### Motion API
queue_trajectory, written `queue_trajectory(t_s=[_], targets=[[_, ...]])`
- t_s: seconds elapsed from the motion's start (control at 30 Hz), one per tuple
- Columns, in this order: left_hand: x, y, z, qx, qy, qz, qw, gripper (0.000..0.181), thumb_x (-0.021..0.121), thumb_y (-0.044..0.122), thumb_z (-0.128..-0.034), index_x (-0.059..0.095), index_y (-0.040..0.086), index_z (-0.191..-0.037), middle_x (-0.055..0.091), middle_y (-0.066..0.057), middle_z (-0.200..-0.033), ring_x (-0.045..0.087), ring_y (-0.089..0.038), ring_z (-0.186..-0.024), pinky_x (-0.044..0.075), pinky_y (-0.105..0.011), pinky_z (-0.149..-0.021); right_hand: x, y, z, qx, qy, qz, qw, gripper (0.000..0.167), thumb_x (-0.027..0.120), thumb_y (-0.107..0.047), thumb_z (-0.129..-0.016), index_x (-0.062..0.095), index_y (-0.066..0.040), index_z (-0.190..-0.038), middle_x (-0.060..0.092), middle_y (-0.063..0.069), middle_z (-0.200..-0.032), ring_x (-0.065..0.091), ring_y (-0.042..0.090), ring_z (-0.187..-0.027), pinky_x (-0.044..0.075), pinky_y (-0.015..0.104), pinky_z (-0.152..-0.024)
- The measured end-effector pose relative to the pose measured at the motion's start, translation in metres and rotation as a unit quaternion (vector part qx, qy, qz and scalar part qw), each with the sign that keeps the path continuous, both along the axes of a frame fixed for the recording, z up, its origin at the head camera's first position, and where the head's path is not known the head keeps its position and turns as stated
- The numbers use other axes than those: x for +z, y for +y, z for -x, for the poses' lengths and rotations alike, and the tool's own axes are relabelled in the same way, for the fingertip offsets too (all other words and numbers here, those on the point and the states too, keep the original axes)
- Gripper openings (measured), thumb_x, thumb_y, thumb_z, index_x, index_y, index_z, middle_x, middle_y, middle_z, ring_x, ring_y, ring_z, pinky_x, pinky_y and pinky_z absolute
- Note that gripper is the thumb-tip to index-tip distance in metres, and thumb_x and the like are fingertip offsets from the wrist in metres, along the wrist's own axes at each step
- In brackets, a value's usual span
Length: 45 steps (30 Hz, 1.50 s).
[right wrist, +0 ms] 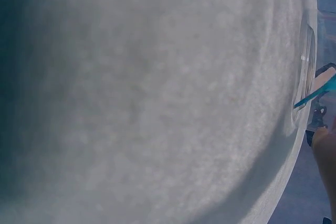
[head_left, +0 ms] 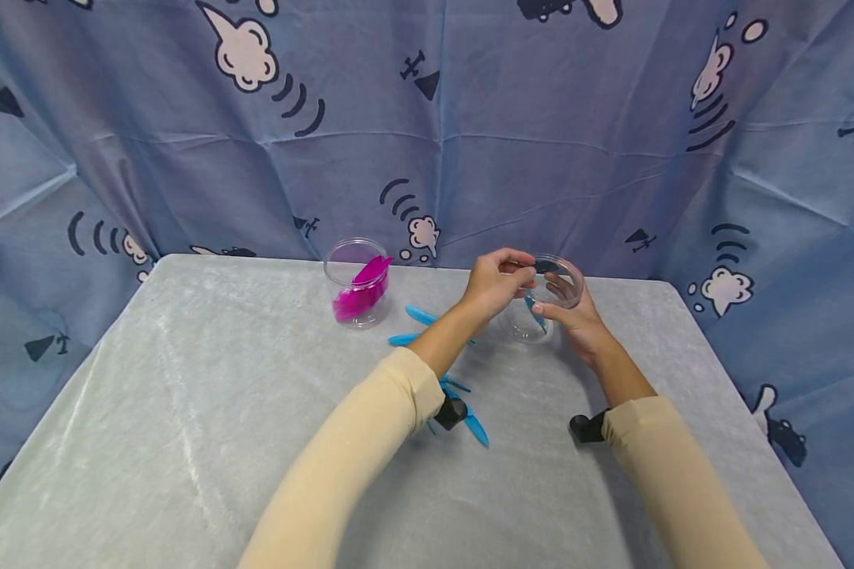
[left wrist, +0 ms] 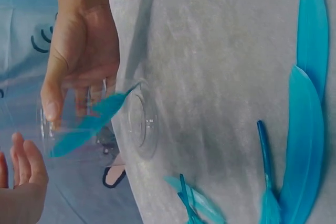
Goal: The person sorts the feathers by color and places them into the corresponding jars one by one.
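In the head view, magenta feathers (head_left: 361, 299) slant toward 1 o'clock inside the left jar (head_left: 332, 278). Loose blue feathers (head_left: 477, 427) lie at 4 o'clock from it, partly hidden by the left forearm (head_left: 437, 344). The left hand (head_left: 496, 283), apparently empty, fingers loosely bent, points toward 2 o'clock beside the rim of the right jar (head_left: 523, 333). Inside, a blue feather (left wrist: 89, 128) runs 11 to 5 o'clock, quill lowest. The right hand (head_left: 576, 320) grips this jar, its forearm aimed at 11 o'clock; the right wrist view crops the jar at 3 o'clock.
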<state>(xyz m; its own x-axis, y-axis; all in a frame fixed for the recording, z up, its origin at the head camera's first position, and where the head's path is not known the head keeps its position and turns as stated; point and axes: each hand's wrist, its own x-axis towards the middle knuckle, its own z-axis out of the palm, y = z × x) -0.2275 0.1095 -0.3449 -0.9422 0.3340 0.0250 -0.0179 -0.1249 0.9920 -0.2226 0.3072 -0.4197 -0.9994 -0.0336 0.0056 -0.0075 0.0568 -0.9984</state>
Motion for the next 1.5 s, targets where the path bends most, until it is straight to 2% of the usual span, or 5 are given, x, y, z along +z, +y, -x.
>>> queue_trajectory(t_s=[0.23, 0.47, 0.73, 1.03, 1.5], targets=[[-0.006, -0.014, 0.003, -0.035, 0.007, 0.024, 0.9991, 0.022, 0.061, 0.008, -0.0989, 0.066, 0.000, -0.120, 0.067, -0.009, -0.100, 0.070, -0.032, -0.098, 0.056, -0.044, -0.088, 0.002, -0.001, 0.001, -0.001, -0.003, 0.012, 0.9999, 0.093, 0.064, 0.004, -0.090, 0.007, -0.025, -0.157, 0.013, 0.019, -0.161, 0.011, 0.030, -0.149, 0.019, 0.046, -0.119], [-0.018, -0.043, 0.006, -0.079, 0.008, 0.100, 0.9918, 0.027, 0.062, 0.015, -0.0991, 0.064, 0.007, -0.125, 0.068, -0.008, -0.106, 0.070, -0.021, -0.095, 0.055, -0.041, -0.089, 0.002, 0.000, 0.000, -0.010, -0.005, 0.014, 0.9998, 0.095, 0.067, 0.005, -0.089, 0.010, -0.027, -0.157, 0.016, 0.018, -0.161, 0.011, 0.030, -0.150, 0.015, 0.049, -0.120], [-0.037, -0.075, 0.008, -0.106, 0.007, 0.156, 0.9821, 0.028, 0.064, 0.012, -0.0973, 0.064, 0.005, -0.124, 0.070, -0.020, -0.110, 0.064, -0.037, -0.106, 0.050, -0.050, -0.096, 0.000, 0.004, -0.002, -0.014, -0.001, 0.020, 0.9997, 0.095, 0.065, 0.008, -0.089, 0.012, -0.030, -0.157, 0.016, 0.016, -0.160, 0.011, 0.029, -0.150, 0.016, 0.047, -0.120], [-0.057, -0.115, 0.008, -0.131, 0.088, 0.281, 0.9468, 0.030, 0.067, 0.013, -0.0944, 0.066, 0.002, -0.122, 0.072, -0.010, -0.100, 0.065, -0.021, -0.094, 0.049, -0.025, -0.079, 0.000, 0.006, -0.004, -0.014, -0.001, 0.015, 0.9998, 0.097, 0.066, 0.007, -0.088, 0.009, -0.028, -0.158, 0.016, 0.017, -0.160, 0.010, 0.030, -0.150, 0.017, 0.048, -0.120], [-0.069, -0.162, 0.003, -0.162, 0.123, 0.342, 0.9173, 0.030, 0.071, 0.005, -0.0903, 0.065, -0.004, -0.118, 0.071, -0.009, -0.093, 0.067, -0.020, -0.091, 0.054, -0.033, -0.090, 0.000, -0.001, -0.001, -0.015, -0.002, 0.015, 0.9998, 0.095, 0.065, 0.008, -0.089, 0.012, -0.030, -0.158, 0.017, 0.018, -0.160, 0.010, 0.030, -0.150, 0.012, 0.051, -0.120]])
